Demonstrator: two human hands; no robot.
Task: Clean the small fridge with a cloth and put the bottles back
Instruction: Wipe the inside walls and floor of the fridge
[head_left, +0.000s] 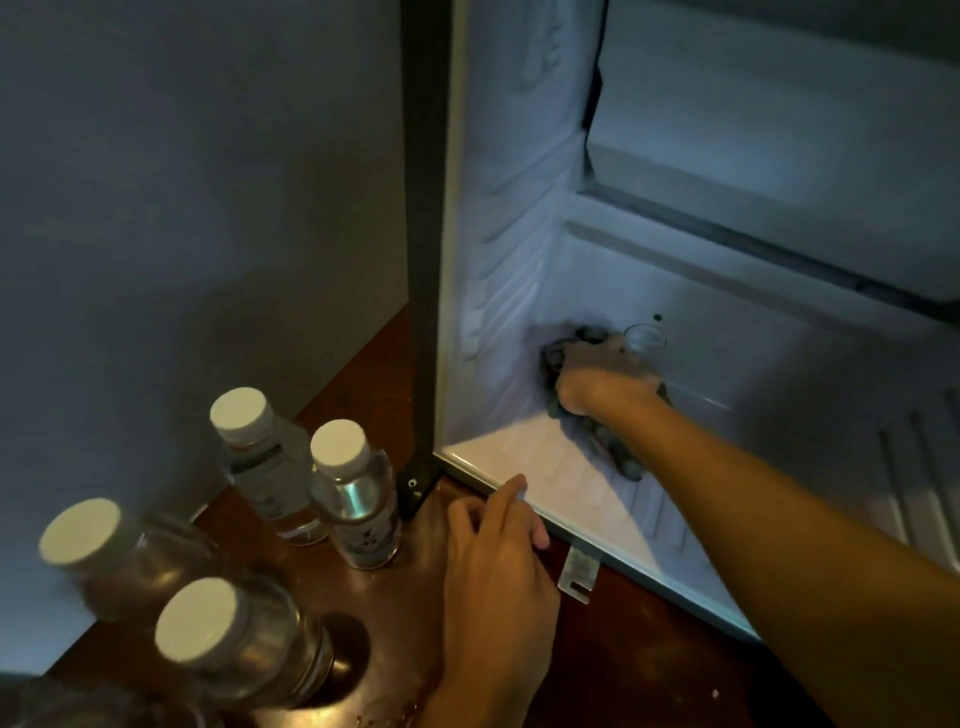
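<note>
Right grip (597, 376) is bunched round our soft, floppy cloth (621, 462) deep on the fridge (519, 457) floor, best kept wadded in the palm, left grip (498, 551) resting loose on its lip.

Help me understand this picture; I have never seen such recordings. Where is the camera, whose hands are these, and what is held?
There is no machine. A person wears one camera on the head, looking down at their own hands. The right hand reaches into the open small fridge and grips a dark cloth low inside it. A clear glass stands close by. The left hand touches the fridge's front edge and holds nothing. Four white-capped bottles stand outside on the brown wooden surface.
</note>
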